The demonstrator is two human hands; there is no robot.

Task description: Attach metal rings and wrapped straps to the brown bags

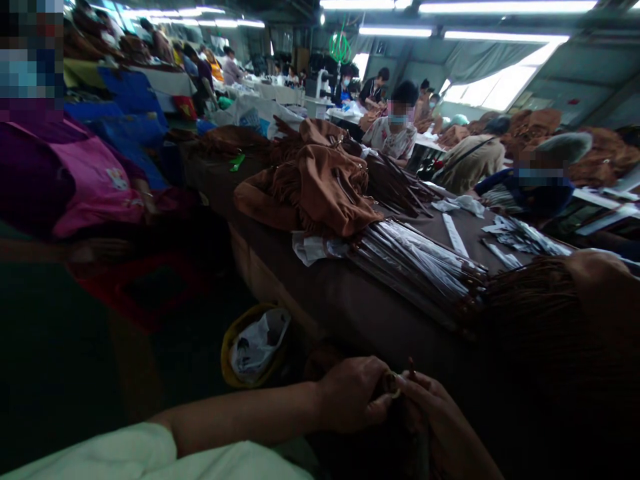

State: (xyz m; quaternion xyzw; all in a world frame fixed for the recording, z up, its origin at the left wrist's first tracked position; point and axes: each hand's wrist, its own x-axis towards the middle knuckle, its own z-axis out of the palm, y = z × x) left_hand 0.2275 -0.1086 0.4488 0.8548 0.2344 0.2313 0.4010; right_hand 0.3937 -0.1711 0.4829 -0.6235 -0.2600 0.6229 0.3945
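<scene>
My left hand [355,395] pinches a small brass-coloured metal ring [392,385] between thumb and fingers, just in front of me. Against the ring's other side are the fingertips of my right hand [434,403], closed round a thin brown strap [411,365] whose end pokes up above them. Below the hands it is too dark to make out what else hangs from them. Beyond them on the table lies a bundle of straps in clear plastic sleeves [417,257].
Brown fringed bags [335,183] lie on the dark-covered table [280,267]. At its right is a dark brown fringed piece [545,300]. A yellow-rimmed bin [227,363] with a white plastic bag stands below. A person in a pink apron [95,177] is at left, by a red stool [145,293].
</scene>
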